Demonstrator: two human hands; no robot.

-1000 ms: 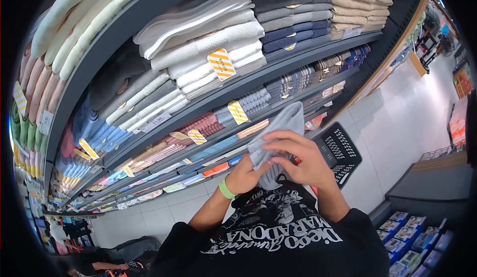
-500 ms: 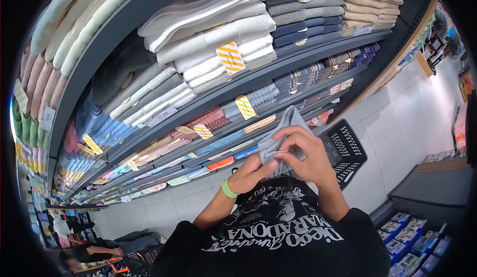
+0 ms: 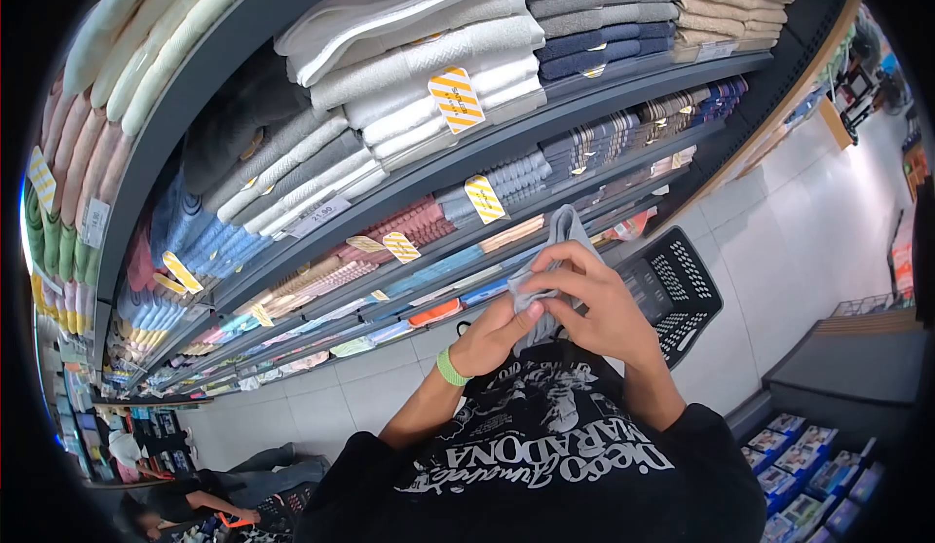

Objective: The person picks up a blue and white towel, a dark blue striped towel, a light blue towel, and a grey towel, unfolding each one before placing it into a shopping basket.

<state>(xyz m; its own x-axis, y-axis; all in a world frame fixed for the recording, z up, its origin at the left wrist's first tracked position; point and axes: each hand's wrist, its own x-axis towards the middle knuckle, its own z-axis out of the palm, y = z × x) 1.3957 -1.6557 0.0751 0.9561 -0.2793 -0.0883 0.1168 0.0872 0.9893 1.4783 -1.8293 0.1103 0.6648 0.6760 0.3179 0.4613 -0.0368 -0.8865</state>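
**Figure: Both hands closed on a grey cloth in front of towel shelving**

Head view. Your left hand, marked by a green wristband, sits at centre frame. Its thumb and fingers are pinched together on the lower edge of a grey cloth. Your right hand lies just to the right of it. Its fingers curl inward over the same cloth, so both hands have hold of it and neither is spread open. The two hands touch or nearly touch where they meet on the fabric. The cloth is bunched between them, and one loose corner stands up above the right fingers, just above centre frame. It is held in the air in front of your chest and touches no shelf.

A black basket with perforated walls stands on the pale tiled floor, right of the hands and partly hidden behind the right hand. A dark shelf runs diagonally across the upper frame and carries folded white towels with a yellow striped tag hanging in front of them. Further stacks fill the shelves above and below it. Another person is low down at the lower left of the frame, well apart from your hands.
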